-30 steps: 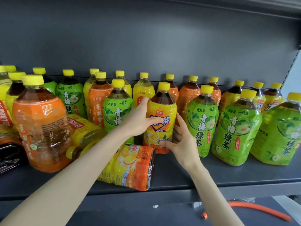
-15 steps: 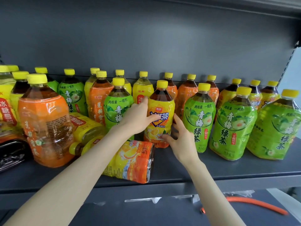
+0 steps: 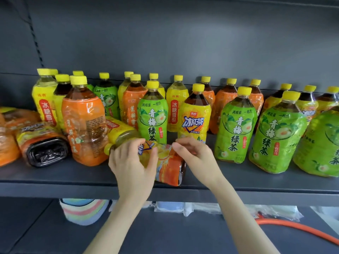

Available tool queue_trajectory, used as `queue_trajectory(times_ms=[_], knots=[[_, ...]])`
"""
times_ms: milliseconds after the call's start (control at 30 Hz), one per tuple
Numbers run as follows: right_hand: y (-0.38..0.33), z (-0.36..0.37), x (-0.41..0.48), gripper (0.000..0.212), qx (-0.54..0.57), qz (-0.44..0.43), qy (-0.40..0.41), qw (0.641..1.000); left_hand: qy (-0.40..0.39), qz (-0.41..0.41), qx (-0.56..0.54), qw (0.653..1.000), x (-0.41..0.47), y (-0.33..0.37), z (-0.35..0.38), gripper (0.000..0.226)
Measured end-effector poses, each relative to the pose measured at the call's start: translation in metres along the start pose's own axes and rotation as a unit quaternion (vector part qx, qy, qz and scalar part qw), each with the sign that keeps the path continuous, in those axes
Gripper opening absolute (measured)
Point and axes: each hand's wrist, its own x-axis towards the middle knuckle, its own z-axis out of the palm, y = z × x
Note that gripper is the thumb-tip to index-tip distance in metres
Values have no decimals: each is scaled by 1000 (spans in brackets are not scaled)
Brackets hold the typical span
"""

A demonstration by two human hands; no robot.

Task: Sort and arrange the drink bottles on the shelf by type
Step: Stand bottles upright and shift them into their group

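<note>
A yellow-and-orange iced tea bottle (image 3: 169,167) lies on its side at the front of the dark shelf (image 3: 55,187). My left hand (image 3: 132,162) grips its middle, fingers curled over the label. My right hand (image 3: 198,158) holds its base end, fingers curled over the top. Just behind stands an upright iced tea bottle (image 3: 194,118) of the same kind. Green plum tea bottles (image 3: 236,125) stand to the right, one (image 3: 152,116) behind my left hand. An orange bottle (image 3: 84,121) stands at the left, with a yellow bottle (image 3: 121,132) lying beside it.
More yellow, orange and green bottles fill the back row. Several bottles (image 3: 42,143) lie on their sides at the far left. On the lower shelf are a striped stack (image 3: 84,211), plastic bags (image 3: 201,208) and an orange hose (image 3: 297,228).
Both hands left the upright iced tea bottle and came down onto the lying bottle in front of it. The view shifted, showing more of the left side and the lower shelf.
</note>
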Motion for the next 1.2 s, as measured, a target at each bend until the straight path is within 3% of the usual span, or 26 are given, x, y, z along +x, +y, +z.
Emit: queue_trajectory(times_ms=[100,200,267,400,600,833,1000,1200], knots=[[4,8,6,48,13,58,-62,996,17,-113,-80,990,-20,-1,-1,58],[7,6,8,66,89,101,-83,987,1,-254,-213,944,-27,2,0,84],[9,5,6,55,108,89,-85,987,-7,-313,-266,912,-25,5,1,94],[14,10,-3,35,151,50,-65,985,4,-349,-331,877,-18,4,5,91],[20,-1,-16,37,186,10,-38,982,47,-289,-374,880,-25,16,10,85],[25,-16,-30,36,200,-20,1,980,44,-202,-404,891,-13,26,21,83],[28,-19,-31,61,185,-30,48,981,-4,-133,-420,898,12,32,34,77],[32,-24,-27,64,179,-17,81,980,-88,-81,-423,898,25,30,42,74]])
